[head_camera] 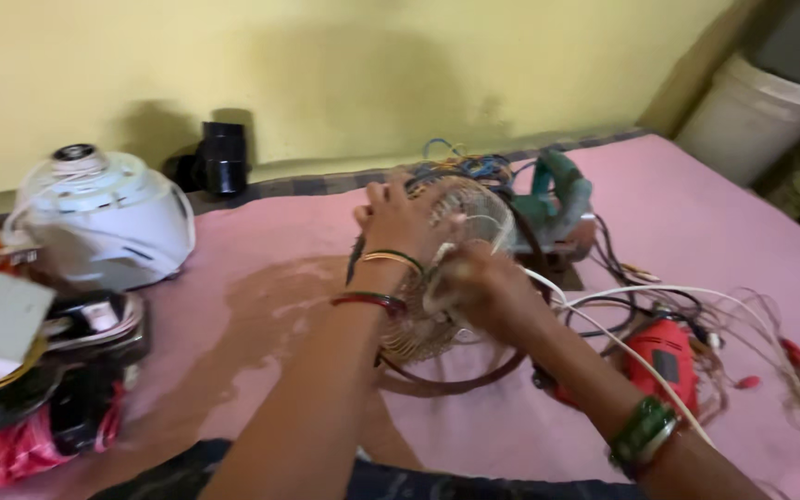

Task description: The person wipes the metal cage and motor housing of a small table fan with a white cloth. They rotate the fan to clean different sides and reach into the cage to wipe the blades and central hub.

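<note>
Pink cloth (696,213) covers the bed under a yellow wall (372,65), and on it stands one small fan (456,278) with a round wire cage, held between two hands. One left hand (398,220) lies on top of the cage with its fingers bent over the wires, and one right hand (479,289) grips the front, though it is too blurry to tell how. Just right of the right hand lie one red drill (664,361) and many tangled wires (770,324); well left of the left hand sit one white fan motor (104,218) and one black cup (224,157), whose inside cannot be seen.
</note>
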